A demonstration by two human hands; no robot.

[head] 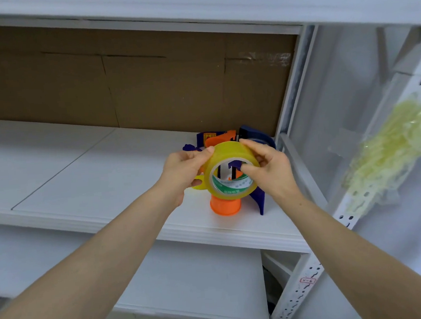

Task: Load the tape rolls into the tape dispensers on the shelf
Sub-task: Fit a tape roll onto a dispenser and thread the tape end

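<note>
Tape roll: a yellowish clear packing tape roll (228,150) is held in the air, tilted with its open core toward the camera. It is just above the tape dispensers (225,207) and not yet seated on any of them.
Left hand: the left hand (183,171) grips the roll's left side, thumb and curled fingertips pinching the outer face.
Right hand: the right hand (270,170) grips the right side, with the forefinger over the top and the thumb hooked at the core's rim.
Dispensers: orange, blue and yellow parts crowd together near the right end of the shelf (94,182), and an orange cylinder sits toward the front edge. The roll and hands hide the middle, so I cannot tell how many dispensers there are.
Surroundings: cardboard (149,88) lines the back, and a wad of used tape (390,151) clings to the right upright (345,219).
Risk, orientation: if the roll is pushed on the wrong way round, the sticky side would likely face away from the blade.
Risk, snagging: the dispensers are packed tightly, so pressing down could tip or shove one toward the front edge.
Risk, fingers: the right thumb is inside the core and could get pinched against the hub.
Risk, cutter: a blue serrated-looking end sits near the right wrist and could cause a scrape.
</note>
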